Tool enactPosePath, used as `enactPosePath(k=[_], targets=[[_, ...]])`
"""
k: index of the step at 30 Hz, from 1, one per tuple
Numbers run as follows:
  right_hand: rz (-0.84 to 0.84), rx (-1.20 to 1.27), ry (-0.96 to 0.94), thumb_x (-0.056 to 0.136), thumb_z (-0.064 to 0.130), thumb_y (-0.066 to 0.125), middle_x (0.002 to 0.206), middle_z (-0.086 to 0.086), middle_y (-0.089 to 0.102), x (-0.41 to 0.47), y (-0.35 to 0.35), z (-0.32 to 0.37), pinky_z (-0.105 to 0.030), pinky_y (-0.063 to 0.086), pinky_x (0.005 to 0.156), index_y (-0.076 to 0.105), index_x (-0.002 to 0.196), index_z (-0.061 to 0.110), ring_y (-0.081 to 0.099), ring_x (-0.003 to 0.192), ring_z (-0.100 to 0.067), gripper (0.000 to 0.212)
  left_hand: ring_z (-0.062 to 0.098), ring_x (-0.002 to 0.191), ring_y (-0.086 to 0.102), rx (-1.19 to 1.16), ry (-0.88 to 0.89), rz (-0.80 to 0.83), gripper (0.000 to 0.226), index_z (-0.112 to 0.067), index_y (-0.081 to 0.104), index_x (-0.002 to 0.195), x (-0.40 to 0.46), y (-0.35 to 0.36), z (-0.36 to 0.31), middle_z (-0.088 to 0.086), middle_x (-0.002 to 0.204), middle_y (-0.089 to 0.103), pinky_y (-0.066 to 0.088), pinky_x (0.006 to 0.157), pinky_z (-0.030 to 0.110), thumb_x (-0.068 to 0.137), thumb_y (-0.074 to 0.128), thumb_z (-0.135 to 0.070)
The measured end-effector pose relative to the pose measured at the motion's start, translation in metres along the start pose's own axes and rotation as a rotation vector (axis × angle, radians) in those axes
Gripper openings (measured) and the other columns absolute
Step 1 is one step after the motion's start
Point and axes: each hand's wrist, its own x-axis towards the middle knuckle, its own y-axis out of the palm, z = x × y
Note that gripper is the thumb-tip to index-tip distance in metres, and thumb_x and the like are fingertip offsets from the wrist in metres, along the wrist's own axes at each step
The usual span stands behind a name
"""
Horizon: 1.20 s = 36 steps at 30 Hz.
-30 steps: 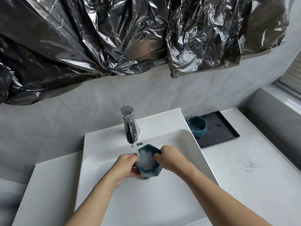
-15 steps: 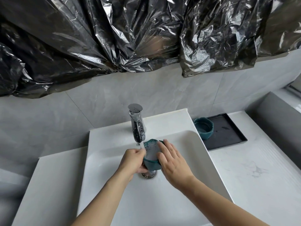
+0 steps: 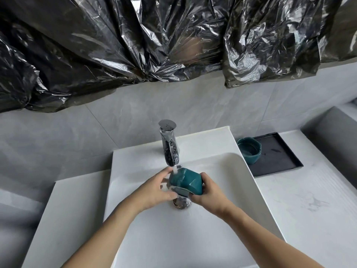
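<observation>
Tipped since a moment ago, the cup (image 3: 186, 181) lies sideways under the running tap (image 3: 170, 147) above the sink (image 3: 241, 171), left hand (image 3: 154, 188) and right hand (image 3: 208, 192) both clasping it; wet, it could slip and chip.

Soft, bright daylight comes in from the right, even across the white sink (image 3: 135, 157). Glare streaks the crinkled black plastic sheeting (image 3: 116, 45); edges bow with wide-angle distortion; the wet cup (image 3: 191, 180) smears slightly.
</observation>
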Motion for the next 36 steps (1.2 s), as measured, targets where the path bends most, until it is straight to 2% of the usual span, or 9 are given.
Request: enactPosePath(k=[3, 7, 11, 15, 19, 25, 27, 33, 36], targets=[[0.062, 0.194, 0.013, 0.065, 0.015, 0.072, 0.091, -0.006, 0.062, 0.002, 0.002, 0.004, -0.037, 0.051, 0.068, 0.053, 0.102, 0.010, 0.060, 0.075, -0.015, 0.042, 0.002, 0.109, 0.064, -0.005, 0.073, -0.046, 0.060, -0.032, 0.057, 0.128, 0.004, -0.003, -0.009, -0.013, 0.116, 0.071, 0.047, 0.106, 0.035, 0.074, 0.083, -0.024], [0.125, 0.363, 0.044, 0.064, 0.009, 0.073, 0.113, -0.016, 0.066, 0.006, 0.000, 0.003, -0.049, 0.053, 0.091, 0.055, 0.114, 0.014, 0.065, 0.095, -0.022, 0.053, -0.003, 0.089, 0.066, 0.105, 0.125, -0.092, 0.047, -0.041, 0.061, 0.110, 0.002, -0.008, -0.024, -0.026, 0.100, 0.071, 0.053, 0.088, 0.023, 0.071, 0.084, -0.028], [0.144, 0.267, 0.044, 0.066, 0.007, 0.072, 0.099, -0.003, 0.068, 0.009, -0.002, 0.007, -0.030, 0.054, 0.078, 0.055, 0.115, 0.015, 0.065, 0.086, -0.009, 0.052, -0.010, 0.090, 0.062, 0.183, 0.152, -0.130, 0.048, -0.049, 0.055, 0.101, 0.002, -0.008, -0.023, -0.030, 0.097, 0.067, 0.047, 0.081, 0.013, 0.068, 0.084, -0.029], [0.129, 0.073, 0.017, 0.062, 0.016, 0.073, 0.092, -0.006, 0.068, 0.015, -0.003, 0.014, -0.038, 0.054, 0.073, 0.059, 0.104, 0.021, 0.064, 0.079, -0.012, 0.045, 0.002, 0.103, 0.059, 0.262, 0.154, -0.170, 0.053, -0.036, 0.056, 0.116, 0.005, -0.007, -0.016, -0.016, 0.109, 0.063, 0.049, 0.092, 0.022, 0.068, 0.079, -0.035], [0.127, -0.255, -0.065, 0.066, 0.022, 0.075, 0.083, 0.008, 0.061, 0.019, -0.008, 0.027, -0.025, 0.047, 0.064, 0.055, 0.099, 0.024, 0.055, 0.070, -0.007, 0.039, 0.001, 0.099, 0.063, 0.252, 0.168, -0.144, 0.051, -0.033, 0.057, 0.115, 0.004, -0.003, -0.011, -0.013, 0.107, 0.066, 0.053, 0.090, 0.027, 0.068, 0.077, -0.030], [0.126, -0.036, -0.040, 0.063, 0.022, 0.083, 0.106, 0.005, 0.069, 0.014, -0.012, 0.011, -0.037, 0.057, 0.088, 0.054, 0.110, 0.029, 0.070, 0.092, -0.013, 0.055, 0.009, 0.096, 0.066, -0.126, 0.104, -0.153, 0.051, -0.033, 0.058, 0.110, 0.001, -0.002, 0.000, -0.006, 0.109, 0.068, 0.055, 0.084, 0.024, 0.067, 0.078, -0.012], [0.115, -0.053, -0.033, 0.062, 0.024, 0.082, 0.104, 0.007, 0.068, 0.013, -0.012, 0.011, -0.041, 0.058, 0.087, 0.056, 0.109, 0.029, 0.071, 0.091, -0.014, 0.055, 0.012, 0.101, 0.065, -0.161, 0.083, -0.139, 0.054, -0.033, 0.057, 0.114, 0.001, 0.001, 0.003, -0.004, 0.115, 0.067, 0.055, 0.089, 0.026, 0.068, 0.077, -0.013], [0.099, -0.275, -0.101, 0.067, 0.025, 0.081, 0.104, 0.006, 0.067, 0.016, -0.007, 0.025, -0.030, 0.056, 0.080, 0.055, 0.117, 0.026, 0.068, 0.087, -0.013, 0.056, -0.005, 0.100, 0.063, 0.022, 0.122, -0.186, 0.058, -0.043, 0.049, 0.117, 0.000, 0.007, -0.003, -0.021, 0.113, 0.062, 0.051, 0.089, 0.018, 0.075, 0.079, -0.018], [0.082, -0.267, -0.129, 0.071, 0.022, 0.081, 0.110, 0.008, 0.063, 0.016, -0.009, 0.028, -0.018, 0.052, 0.080, 0.052, 0.125, 0.027, 0.066, 0.091, -0.011, 0.061, -0.001, 0.099, 0.064, 0.010, 0.124, -0.202, 0.051, -0.039, 0.052, 0.114, 0.000, 0.003, -0.002, -0.016, 0.111, 0.063, 0.053, 0.087, 0.020, 0.077, 0.079, -0.015]])
